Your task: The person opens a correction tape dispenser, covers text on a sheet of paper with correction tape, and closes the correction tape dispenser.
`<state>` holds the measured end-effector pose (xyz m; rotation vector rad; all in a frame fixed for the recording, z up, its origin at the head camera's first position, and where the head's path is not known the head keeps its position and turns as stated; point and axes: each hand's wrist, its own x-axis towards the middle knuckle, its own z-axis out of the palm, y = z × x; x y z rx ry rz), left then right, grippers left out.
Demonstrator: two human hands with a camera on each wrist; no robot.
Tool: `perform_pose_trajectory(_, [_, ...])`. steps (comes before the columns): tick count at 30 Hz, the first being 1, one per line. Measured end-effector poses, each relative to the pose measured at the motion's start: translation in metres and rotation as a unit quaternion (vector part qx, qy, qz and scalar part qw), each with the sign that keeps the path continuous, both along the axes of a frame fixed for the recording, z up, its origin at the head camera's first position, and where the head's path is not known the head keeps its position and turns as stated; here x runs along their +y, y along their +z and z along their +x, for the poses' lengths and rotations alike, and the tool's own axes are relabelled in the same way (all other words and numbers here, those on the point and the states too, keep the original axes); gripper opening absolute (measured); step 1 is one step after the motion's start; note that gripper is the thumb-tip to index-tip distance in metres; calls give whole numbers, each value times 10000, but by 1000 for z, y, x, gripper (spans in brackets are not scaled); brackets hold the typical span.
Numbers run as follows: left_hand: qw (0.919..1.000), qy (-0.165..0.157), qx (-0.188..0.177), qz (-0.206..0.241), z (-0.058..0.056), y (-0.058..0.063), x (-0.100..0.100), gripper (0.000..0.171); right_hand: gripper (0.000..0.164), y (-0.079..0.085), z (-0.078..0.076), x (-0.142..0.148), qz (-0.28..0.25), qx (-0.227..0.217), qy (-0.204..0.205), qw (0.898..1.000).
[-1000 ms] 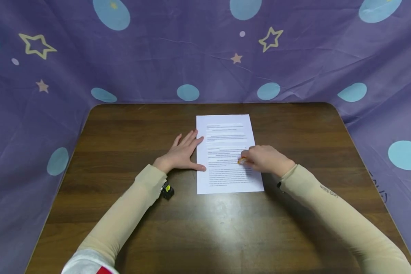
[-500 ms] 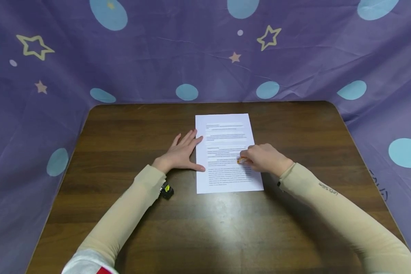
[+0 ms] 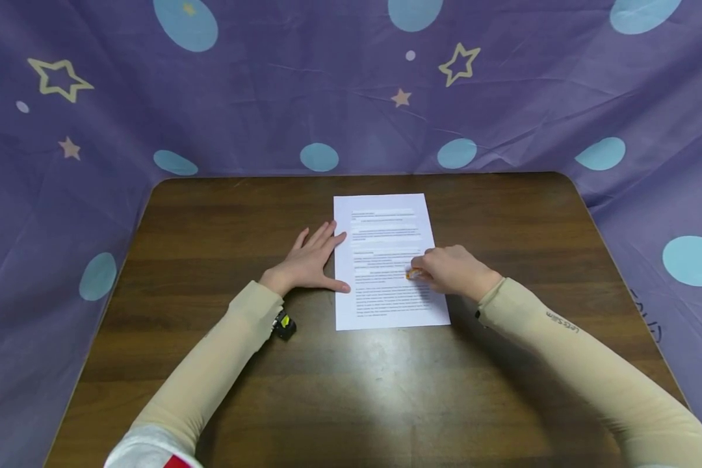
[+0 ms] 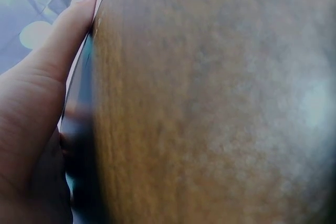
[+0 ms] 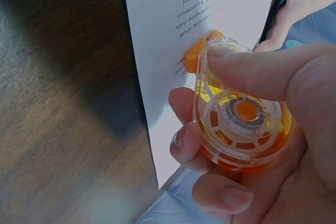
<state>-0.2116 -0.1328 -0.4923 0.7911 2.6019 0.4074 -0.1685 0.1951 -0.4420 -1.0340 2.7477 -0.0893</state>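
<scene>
A sheet of printed paper [image 3: 346, 311] lies on the brown table, with pale blank strips among its upper lines. My left hand [image 3: 306, 265] has its fingers spread, and the thumb and fingertips rest on the sheet's left edge. Over the right side of the text, my right hand [image 3: 456, 270] holds a correction tape dispenser [image 5: 244, 111] between thumb and curled fingers. Its body is clear and orange, with the tape reel showing inside. In the right wrist view, its orange tip [image 5: 195, 56] is at the printed lines; whether it touches the paper is hard to tell.
The wooden table [image 3: 351, 403] extends around the sheet on every side. Behind it and at both sides hangs a purple curtain [image 3: 257, 97] with stars and blue spots. A small black device [image 3: 284, 325] sits at the left wrist.
Both hands and the paper stay in place on the table. Only the head view has shifted very slightly.
</scene>
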Motion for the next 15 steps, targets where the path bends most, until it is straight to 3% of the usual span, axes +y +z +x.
perform_pose_trajectory(15, [9999, 8, -28, 139, -2, -4, -1, 129, 10, 0, 4, 20, -58, -2, -138, 9999])
